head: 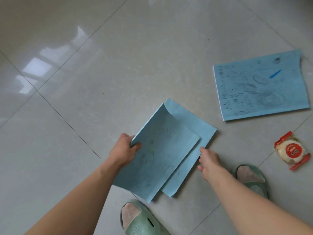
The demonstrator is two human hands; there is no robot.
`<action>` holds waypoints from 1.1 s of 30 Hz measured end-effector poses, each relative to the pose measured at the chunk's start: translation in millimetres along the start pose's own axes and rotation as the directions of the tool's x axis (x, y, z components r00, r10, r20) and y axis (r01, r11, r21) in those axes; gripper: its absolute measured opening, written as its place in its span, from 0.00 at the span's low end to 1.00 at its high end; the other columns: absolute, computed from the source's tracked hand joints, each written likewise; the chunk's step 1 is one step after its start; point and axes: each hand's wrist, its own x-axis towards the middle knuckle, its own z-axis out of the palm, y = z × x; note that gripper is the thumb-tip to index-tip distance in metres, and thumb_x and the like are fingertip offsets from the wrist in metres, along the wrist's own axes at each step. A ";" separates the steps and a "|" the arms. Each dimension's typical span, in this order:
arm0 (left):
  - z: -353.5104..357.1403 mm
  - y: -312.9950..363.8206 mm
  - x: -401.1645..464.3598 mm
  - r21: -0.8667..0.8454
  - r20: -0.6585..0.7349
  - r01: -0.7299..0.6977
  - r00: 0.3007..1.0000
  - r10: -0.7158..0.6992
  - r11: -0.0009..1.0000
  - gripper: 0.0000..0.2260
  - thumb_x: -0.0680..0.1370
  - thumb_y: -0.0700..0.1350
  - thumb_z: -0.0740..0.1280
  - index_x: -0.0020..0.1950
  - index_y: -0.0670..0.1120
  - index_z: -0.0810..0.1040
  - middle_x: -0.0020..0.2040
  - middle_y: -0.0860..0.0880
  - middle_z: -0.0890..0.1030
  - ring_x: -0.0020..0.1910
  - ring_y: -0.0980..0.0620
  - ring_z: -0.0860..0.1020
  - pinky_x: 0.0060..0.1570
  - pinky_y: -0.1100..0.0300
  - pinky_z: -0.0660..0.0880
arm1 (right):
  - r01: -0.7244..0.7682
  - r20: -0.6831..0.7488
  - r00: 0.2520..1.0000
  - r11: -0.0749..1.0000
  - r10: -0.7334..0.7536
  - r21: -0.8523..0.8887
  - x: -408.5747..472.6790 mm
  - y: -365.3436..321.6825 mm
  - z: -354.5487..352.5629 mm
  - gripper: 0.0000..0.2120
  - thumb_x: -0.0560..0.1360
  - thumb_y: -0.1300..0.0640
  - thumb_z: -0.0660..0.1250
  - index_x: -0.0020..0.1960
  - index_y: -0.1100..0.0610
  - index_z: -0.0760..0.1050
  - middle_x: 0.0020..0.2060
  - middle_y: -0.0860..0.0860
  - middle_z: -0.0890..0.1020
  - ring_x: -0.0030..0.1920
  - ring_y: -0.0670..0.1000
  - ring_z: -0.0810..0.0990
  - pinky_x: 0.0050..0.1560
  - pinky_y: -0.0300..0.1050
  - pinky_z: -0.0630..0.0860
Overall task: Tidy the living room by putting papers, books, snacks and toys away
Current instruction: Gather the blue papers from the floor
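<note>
Both hands were down over the tiled floor (118, 68), working on blue paper. The left hand (126, 147) was clamped on the edge of a blue booklet (157, 158), thumb on the cover and fingers tucked beneath, holding it tilted and raised off the tiles. The right hand (209, 161) had its fingers drawn together at the edge of a second blue sheet (191, 133) lying partly under the booklet; whether it had actually pinched that edge could not be told.

A third blue booklet (260, 85), scribbled over in pencil, lay flat and well apart toward the right edge of the floor in view. Nearer the right edge sat a wrapped snack (290, 150) in clear film with red ends.

The paper looked light and limp: the raised booklet's top corner curled over on itself. Such sheets would likely sag or slip if held by one corner, so a grip along the spine or a long edge seemed soundest. On glossy tile, a flat sheet would probably resist lifting until a nail got under its edge.

Room for moving was generous: bare tile spread to the left and ahead. Two green slippers (252, 178) stood close, one just beside the right hand, the other near the booklet's lower corner.
</note>
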 end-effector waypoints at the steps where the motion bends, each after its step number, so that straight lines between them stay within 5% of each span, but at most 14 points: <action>1: 5.3 2.1 6.5 -0.020 -0.020 0.014 1.000 -0.015 1.000 0.09 0.77 0.44 0.65 0.37 0.52 0.75 0.50 0.44 0.74 0.45 0.48 0.74 0.50 0.52 0.74 | 0.003 0.005 1.000 1.000 -0.003 0.005 0.1 0.0 -0.6 0.06 0.77 0.61 0.60 0.47 0.63 0.73 0.32 0.53 0.67 0.29 0.50 0.62 0.32 0.41 0.61; 4: 20.9 11.6 17.4 -0.003 -0.013 0.080 0.997 -0.080 0.997 0.08 0.79 0.47 0.64 0.41 0.51 0.79 0.53 0.48 0.70 0.56 0.46 0.68 0.61 0.54 0.68 | 0.036 0.021 0.999 0.999 -0.036 0.017 1.7 0.6 -5.0 0.05 0.78 0.61 0.60 0.48 0.60 0.74 0.43 0.59 0.77 0.34 0.51 0.69 0.41 0.47 0.71; 6: 28.6 18.3 17.2 -0.070 0.042 0.100 0.994 -0.097 0.993 0.12 0.79 0.47 0.64 0.36 0.50 0.75 0.46 0.47 0.71 0.49 0.47 0.69 0.51 0.55 0.70 | 0.009 0.032 0.999 0.999 -0.010 0.049 -0.2 -0.7 -6.6 0.03 0.79 0.59 0.59 0.48 0.57 0.71 0.56 0.65 0.78 0.43 0.59 0.75 0.57 0.58 0.75; 8: 29.4 24.1 9.4 -0.255 0.105 0.109 0.991 -0.085 0.961 0.09 0.79 0.45 0.65 0.41 0.42 0.78 0.38 0.46 0.74 0.40 0.49 0.72 0.41 0.55 0.71 | -0.033 0.078 0.997 0.996 0.027 0.086 -0.7 -1.9 -8.5 0.05 0.80 0.57 0.58 0.46 0.55 0.70 0.56 0.64 0.79 0.45 0.59 0.76 0.64 0.64 0.69; 11: 22.5 28.6 -10.0 -0.452 0.154 0.133 0.986 -0.069 0.882 0.06 0.80 0.44 0.65 0.49 0.44 0.80 0.41 0.44 0.83 0.38 0.46 0.80 0.45 0.46 0.79 | -0.005 0.115 0.993 0.998 -0.002 0.059 -3.4 -9.1 -13.3 0.06 0.81 0.54 0.57 0.48 0.53 0.71 0.44 0.55 0.80 0.43 0.53 0.75 0.60 0.61 0.74; 15: 11.0 51.8 -39.5 -0.618 0.147 0.122 0.988 -0.038 0.777 0.08 0.81 0.43 0.63 0.57 0.44 0.79 0.47 0.42 0.86 0.42 0.45 0.85 0.41 0.50 0.82 | 0.074 0.101 0.992 0.994 -0.082 0.081 -7.3 -30.7 -17.2 0.08 0.79 0.51 0.57 0.44 0.53 0.69 0.44 0.55 0.77 0.43 0.53 0.74 0.45 0.49 0.73; 20: 5.3 86.9 -55.7 -0.718 0.118 0.087 0.993 -0.002 0.690 0.13 0.82 0.43 0.62 0.66 0.48 0.74 0.50 0.47 0.86 0.45 0.47 0.85 0.40 0.55 0.81 | 0.122 0.091 0.988 0.992 -0.125 0.037 -15.4 -74.8 -24.2 0.12 0.80 0.50 0.56 0.52 0.56 0.72 0.54 0.58 0.80 0.56 0.60 0.79 0.60 0.57 0.75; 23: 5.8 102.9 -54.6 -0.706 0.067 0.026 0.997 0.030 0.707 0.28 0.80 0.43 0.65 0.76 0.61 0.59 0.63 0.56 0.79 0.55 0.52 0.82 0.51 0.52 0.81 | 0.126 0.149 0.981 0.992 -0.126 0.011 -15.4 -99.7 -35.2 0.14 0.80 0.50 0.56 0.51 0.58 0.76 0.58 0.59 0.79 0.61 0.61 0.77 0.62 0.59 0.74; 25: 8.0 116.4 -52.5 -0.705 0.074 0.090 0.996 -0.054 0.703 0.35 0.77 0.44 0.69 0.77 0.61 0.53 0.63 0.56 0.78 0.53 0.54 0.83 0.49 0.53 0.81 | 0.142 0.195 0.971 0.990 -0.136 -0.017 -10.2 -114.8 -42.0 0.15 0.79 0.49 0.56 0.47 0.57 0.76 0.58 0.60 0.79 0.60 0.60 0.77 0.62 0.60 0.74; 28: 12.7 136.3 -44.3 -0.767 0.202 0.246 0.969 -0.142 0.592 0.20 0.75 0.42 0.72 0.65 0.40 0.75 0.51 0.44 0.85 0.45 0.45 0.85 0.42 0.50 0.82 | 0.218 0.293 0.939 0.971 -0.180 -0.102 6.3 -134.2 -49.9 0.22 0.75 0.45 0.56 0.51 0.63 0.76 0.53 0.62 0.82 0.54 0.63 0.80 0.60 0.59 0.76; 29: 11.6 139.6 -43.3 -0.776 0.233 0.277 0.961 -0.150 0.566 0.16 0.74 0.42 0.72 0.60 0.37 0.79 0.48 0.42 0.86 0.44 0.43 0.85 0.40 0.51 0.82 | 0.304 0.319 0.917 0.937 -0.239 -0.170 8.1 -138.9 -54.4 0.22 0.75 0.46 0.56 0.48 0.66 0.73 0.58 0.68 0.70 0.62 0.65 0.63 0.56 0.54 0.77; 30: 13.4 141.8 -40.8 -0.794 0.247 0.294 0.956 -0.160 0.533 0.14 0.74 0.42 0.72 0.56 0.36 0.80 0.47 0.41 0.86 0.44 0.42 0.85 0.39 0.52 0.82 | 0.417 0.354 0.880 0.873 -0.317 -0.254 13.0 -143.9 -61.3 0.18 0.77 0.50 0.55 0.44 0.65 0.70 0.42 0.47 0.69 0.47 0.46 0.66 0.47 0.46 0.73; 31: 16.1 142.8 -37.3 -0.814 0.248 0.300 0.954 -0.169 0.498 0.12 0.75 0.42 0.71 0.54 0.36 0.81 0.46 0.40 0.86 0.43 0.41 0.85 0.38 0.52 0.82 | 0.534 0.383 0.835 0.749 -0.395 -0.393 19.5 -149.7 -70.2 0.15 0.79 0.53 0.55 0.41 0.64 0.68 0.40 0.59 0.76 0.43 0.49 0.66 0.43 0.46 0.69; 33: 24.0 142.8 -29.9 -0.846 0.243 0.300 0.953 -0.183 0.440 0.11 0.75 0.42 0.71 0.53 0.37 0.81 0.47 0.40 0.86 0.44 0.41 0.85 0.40 0.51 0.83 | 0.652 0.451 0.706 0.252 -0.546 -0.715 38.9 -159.4 -88.4 0.09 0.79 0.58 0.55 0.50 0.60 0.73 0.51 0.57 0.77 0.50 0.55 0.73 0.48 0.48 0.71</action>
